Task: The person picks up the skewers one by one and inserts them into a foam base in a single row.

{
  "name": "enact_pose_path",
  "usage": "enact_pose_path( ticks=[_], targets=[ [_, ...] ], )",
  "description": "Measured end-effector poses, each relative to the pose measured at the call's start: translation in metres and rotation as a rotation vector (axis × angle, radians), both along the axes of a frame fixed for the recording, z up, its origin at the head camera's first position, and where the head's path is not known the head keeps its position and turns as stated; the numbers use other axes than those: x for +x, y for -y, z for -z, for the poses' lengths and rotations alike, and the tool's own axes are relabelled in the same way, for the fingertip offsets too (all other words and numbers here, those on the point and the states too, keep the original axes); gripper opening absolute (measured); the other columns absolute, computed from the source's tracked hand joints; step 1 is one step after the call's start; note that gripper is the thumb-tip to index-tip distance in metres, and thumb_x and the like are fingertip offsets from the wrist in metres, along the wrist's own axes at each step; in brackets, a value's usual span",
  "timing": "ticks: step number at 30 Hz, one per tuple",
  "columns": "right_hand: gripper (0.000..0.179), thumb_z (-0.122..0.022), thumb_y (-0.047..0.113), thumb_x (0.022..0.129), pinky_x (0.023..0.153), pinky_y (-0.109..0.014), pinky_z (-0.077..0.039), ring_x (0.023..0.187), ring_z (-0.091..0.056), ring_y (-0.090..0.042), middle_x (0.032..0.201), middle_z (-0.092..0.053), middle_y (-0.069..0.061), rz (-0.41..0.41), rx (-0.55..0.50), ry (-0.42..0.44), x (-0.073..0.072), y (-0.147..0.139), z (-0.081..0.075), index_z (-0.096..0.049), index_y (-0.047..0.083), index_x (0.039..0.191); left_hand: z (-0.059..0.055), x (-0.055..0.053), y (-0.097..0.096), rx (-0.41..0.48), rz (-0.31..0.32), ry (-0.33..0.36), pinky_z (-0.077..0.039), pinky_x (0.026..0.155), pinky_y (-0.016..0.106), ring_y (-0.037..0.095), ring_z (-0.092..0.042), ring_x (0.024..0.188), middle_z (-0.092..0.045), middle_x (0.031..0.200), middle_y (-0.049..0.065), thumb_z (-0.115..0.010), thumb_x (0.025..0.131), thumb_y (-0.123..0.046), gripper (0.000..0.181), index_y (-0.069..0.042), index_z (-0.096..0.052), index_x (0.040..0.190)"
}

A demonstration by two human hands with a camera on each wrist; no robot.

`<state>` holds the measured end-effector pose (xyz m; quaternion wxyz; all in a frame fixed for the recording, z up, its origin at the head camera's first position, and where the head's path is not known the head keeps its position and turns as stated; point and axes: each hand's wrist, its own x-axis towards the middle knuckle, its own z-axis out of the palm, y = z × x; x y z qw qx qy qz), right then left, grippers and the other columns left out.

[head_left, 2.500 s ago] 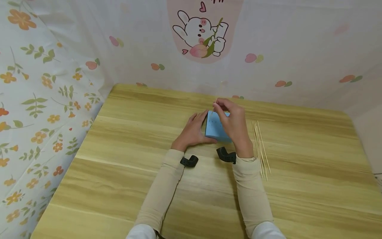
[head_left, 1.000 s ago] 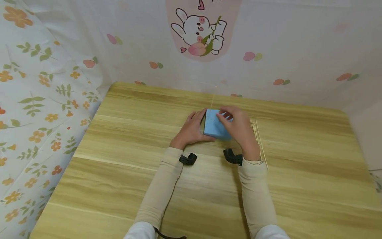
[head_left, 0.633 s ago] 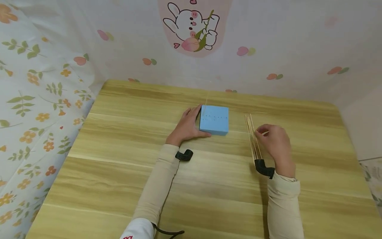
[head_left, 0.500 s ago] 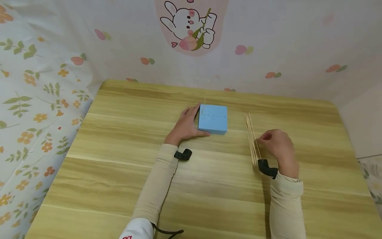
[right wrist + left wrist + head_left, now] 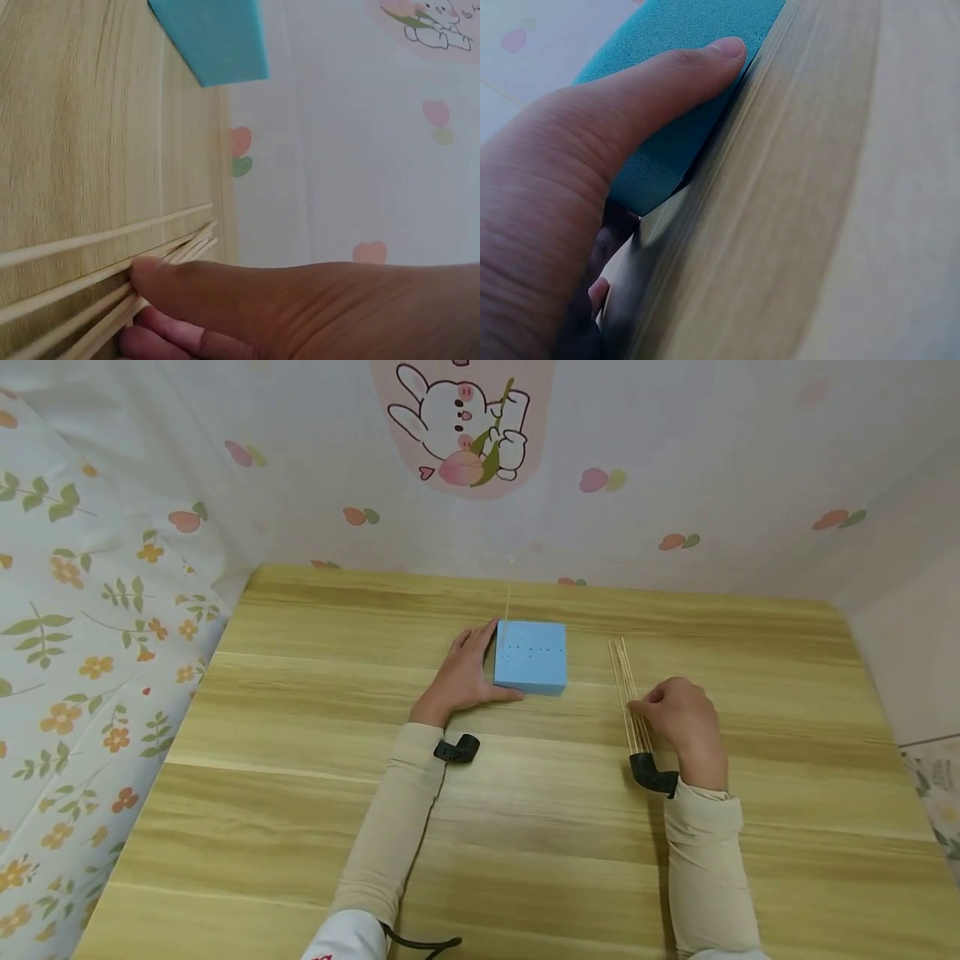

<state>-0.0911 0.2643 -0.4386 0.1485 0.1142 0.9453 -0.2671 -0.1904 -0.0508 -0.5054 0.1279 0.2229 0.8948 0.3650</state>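
Note:
My left hand (image 5: 459,681) holds a light blue foam block (image 5: 531,670) at its left side. Its thumb lies along the near face, as the left wrist view shows, and its fingers reach toward the far left corner. Small dark holes dot the block's top. One thin bamboo skewer (image 5: 507,606) stands upright near that corner. On the right, my right hand (image 5: 686,718) pinches among several loose bamboo skewers (image 5: 622,681) lying on the table. In the right wrist view, the thumb presses over the skewers (image 5: 67,244) with curled fingers below; how many are pinched is unclear.
The wood-grain table (image 5: 540,827) ends at a white printed curtain (image 5: 637,435) behind the block. Floral cloth (image 5: 90,693) hangs at the left. A black wrist camera (image 5: 457,748) sits on the left wrist, another (image 5: 652,774) on the right. A black cable (image 5: 423,942) trails near the left forearm.
My right hand has left the skewer standing in the block and moved right to the loose skewers, where it now pinches among them. The left hand stays on the block; the head view shifted slightly.

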Motion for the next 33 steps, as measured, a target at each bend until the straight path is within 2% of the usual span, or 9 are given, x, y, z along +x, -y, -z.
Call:
enact_pose_path(
  ticks=[5, 10, 14, 18, 23, 28, 30, 33],
  targets=[
    [0.028, -0.072, 0.021, 0.096, 0.06, -0.034, -0.045, 0.075, -0.059, -0.027, 0.09, -0.07, -0.016, -0.001, -0.013, 0.009, -0.001, 0.0, 0.002, -0.075, -0.006, 0.095, 0.001, 0.001, 0.002, 0.003, -0.008, 0.001, -0.008, 0.129, 0.044, 0.032, -0.013, 0.158, -0.026, 0.17, 0.006, -0.092, 0.072, -0.055, 0.131, -0.014, -0.013, 0.168],
    [0.029, -0.069, 0.021, 0.098, 0.059, -0.033, -0.046, 0.074, -0.061, -0.025, 0.085, -0.07, -0.013, -0.011, -0.029, 0.033, -0.003, 0.002, 0.002, -0.075, -0.007, 0.098, 0.003, 0.003, 0.005, 0.001, -0.016, 0.005, -0.011, 0.129, 0.047, 0.034, -0.011, 0.158, -0.025, 0.17, 0.006, -0.091, 0.072, -0.056, 0.131, -0.015, -0.012, 0.168],
    [0.029, -0.069, 0.02, 0.098, 0.06, -0.033, -0.047, 0.078, -0.062, -0.028, 0.093, -0.072, -0.018, -0.014, -0.029, 0.035, -0.002, 0.004, 0.0, -0.076, -0.008, 0.101, 0.005, 0.005, 0.008, 0.01, -0.025, 0.018, -0.014, 0.128, 0.051, 0.035, -0.009, 0.158, -0.024, 0.171, 0.005, -0.091, 0.072, -0.055, 0.13, -0.016, -0.013, 0.168],
    [0.031, -0.067, 0.022, 0.099, 0.063, -0.036, -0.048, 0.084, -0.063, -0.033, 0.105, -0.071, -0.024, -0.013, -0.025, 0.014, -0.001, 0.006, -0.004, -0.075, -0.008, 0.103, 0.006, 0.004, 0.01, 0.015, -0.016, 0.012, -0.01, 0.129, 0.046, 0.033, -0.011, 0.158, -0.025, 0.171, 0.006, -0.091, 0.073, -0.054, 0.13, -0.014, -0.013, 0.168],
    [0.033, -0.063, 0.024, 0.103, 0.069, -0.04, -0.05, 0.086, -0.066, -0.033, 0.1, -0.073, -0.022, -0.022, -0.074, -0.061, -0.004, 0.016, -0.014, -0.074, -0.007, 0.106, 0.005, 0.004, 0.012, 0.024, 0.0, -0.006, -0.006, 0.129, 0.042, 0.031, -0.014, 0.158, -0.025, 0.17, 0.007, -0.091, 0.073, -0.053, 0.129, -0.011, -0.014, 0.167],
    [0.03, -0.06, 0.02, 0.106, 0.067, -0.037, -0.051, 0.082, -0.07, -0.033, 0.095, -0.073, -0.023, -0.051, -0.129, -0.218, -0.016, 0.046, -0.035, -0.072, -0.007, 0.111, 0.004, 0.003, 0.009, 0.027, 0.006, -0.009, -0.006, 0.129, 0.043, 0.031, -0.011, 0.159, -0.023, 0.171, 0.006, -0.091, 0.073, -0.054, 0.129, -0.013, -0.013, 0.168],
    [0.03, -0.06, 0.02, 0.107, 0.065, -0.031, -0.049, 0.079, -0.068, -0.031, 0.093, -0.072, -0.022, -0.055, -0.16, -0.34, -0.024, 0.061, -0.039, -0.072, -0.007, 0.111, 0.002, 0.003, 0.007, 0.028, 0.008, -0.009, -0.006, 0.129, 0.043, 0.03, -0.01, 0.159, -0.022, 0.171, 0.005, -0.091, 0.073, -0.055, 0.13, -0.014, -0.012, 0.168],
    [0.028, -0.061, 0.018, 0.107, 0.065, -0.022, -0.045, 0.078, -0.066, -0.03, 0.09, -0.071, -0.021, -0.06, -0.255, -0.587, -0.038, 0.082, -0.042, -0.07, -0.008, 0.11, 0.002, 0.002, 0.003, 0.031, 0.015, -0.02, -0.004, 0.129, 0.04, 0.028, -0.012, 0.159, -0.023, 0.171, 0.004, -0.091, 0.072, -0.055, 0.13, -0.013, -0.013, 0.168]
  ],
)
